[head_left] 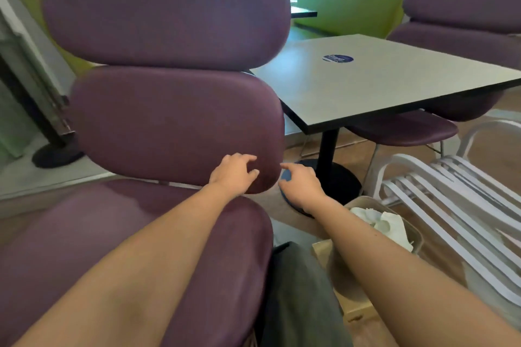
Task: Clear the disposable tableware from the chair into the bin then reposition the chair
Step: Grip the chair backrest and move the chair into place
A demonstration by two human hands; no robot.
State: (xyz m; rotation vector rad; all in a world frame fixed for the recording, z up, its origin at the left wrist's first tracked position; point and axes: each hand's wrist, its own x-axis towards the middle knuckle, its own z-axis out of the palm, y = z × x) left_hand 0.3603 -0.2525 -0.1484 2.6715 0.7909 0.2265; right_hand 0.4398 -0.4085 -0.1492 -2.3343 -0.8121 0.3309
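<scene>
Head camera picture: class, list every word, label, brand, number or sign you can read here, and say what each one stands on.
No text can be read in this picture.
Round dark blue sticker on the grey square table top: pale marks show on it, too blurred to read.
Purple padded chair, beige bin holding white crumpled paper, white slatted chair: no lettering seen.
</scene>
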